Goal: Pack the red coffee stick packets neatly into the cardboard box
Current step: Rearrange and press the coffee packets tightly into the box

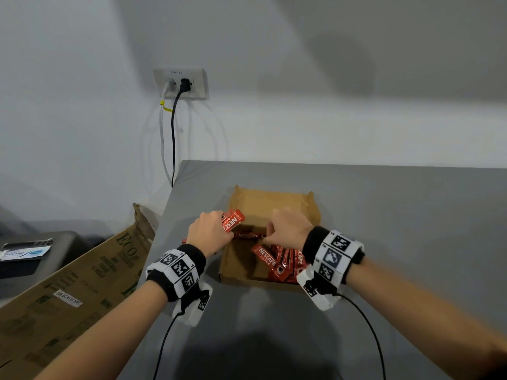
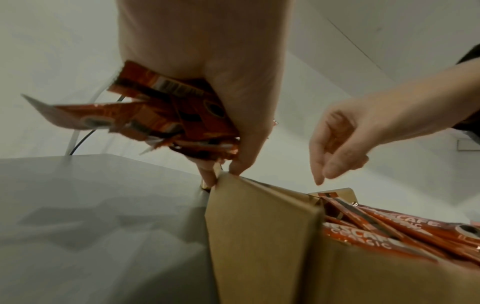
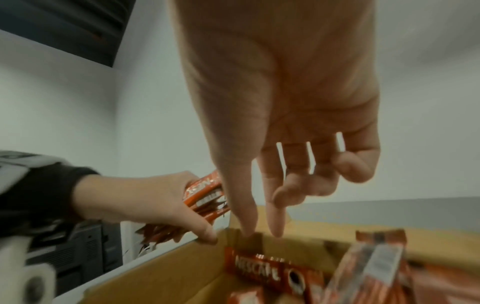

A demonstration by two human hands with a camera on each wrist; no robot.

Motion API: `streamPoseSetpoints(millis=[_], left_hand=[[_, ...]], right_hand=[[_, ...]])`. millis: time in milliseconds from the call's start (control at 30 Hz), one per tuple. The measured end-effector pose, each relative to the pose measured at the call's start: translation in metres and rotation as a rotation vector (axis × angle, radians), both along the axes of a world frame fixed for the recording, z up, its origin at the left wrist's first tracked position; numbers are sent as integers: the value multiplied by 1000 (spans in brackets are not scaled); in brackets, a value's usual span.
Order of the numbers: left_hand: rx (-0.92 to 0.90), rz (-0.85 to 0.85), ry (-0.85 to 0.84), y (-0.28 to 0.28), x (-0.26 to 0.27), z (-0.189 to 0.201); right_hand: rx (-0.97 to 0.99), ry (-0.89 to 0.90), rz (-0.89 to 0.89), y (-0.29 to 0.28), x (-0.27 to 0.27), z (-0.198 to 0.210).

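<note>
The left hand (image 1: 210, 233) has its fingers curled round a bunch of red packets (image 1: 232, 220), its fingertips touching the left wall of the cardboard box (image 1: 238, 264). The right hand (image 1: 285, 229) hangs over the box, fingers loosely spread and holding nothing, just above a lone packet (image 3: 272, 269) lying crosswise. More packets (image 1: 279, 261) lie jumbled nearer the wrist. I'd lay the bunch flat and parallel (fix that crosswise one first). All on a grey table (image 1: 384, 242) by a white wall, outlet (image 1: 179, 83) above.
</note>
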State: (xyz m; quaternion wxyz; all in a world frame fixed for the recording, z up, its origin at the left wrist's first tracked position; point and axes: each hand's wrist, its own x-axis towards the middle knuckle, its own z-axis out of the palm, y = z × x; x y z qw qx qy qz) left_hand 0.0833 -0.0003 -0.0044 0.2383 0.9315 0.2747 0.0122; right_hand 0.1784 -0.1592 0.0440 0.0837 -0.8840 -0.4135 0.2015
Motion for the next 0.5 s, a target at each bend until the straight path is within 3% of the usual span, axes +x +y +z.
streamPoseSetpoints(millis=[100, 200, 500], left_hand=[[11, 17, 43, -4, -4, 0], [10, 22, 64, -7, -9, 3], [30, 57, -30, -1, -6, 23]], right_hand=[[-55, 41, 55, -5, -14, -12], [-81, -71, 92, -7, -22, -21], [-131, -169, 114, -7, -32, -32]])
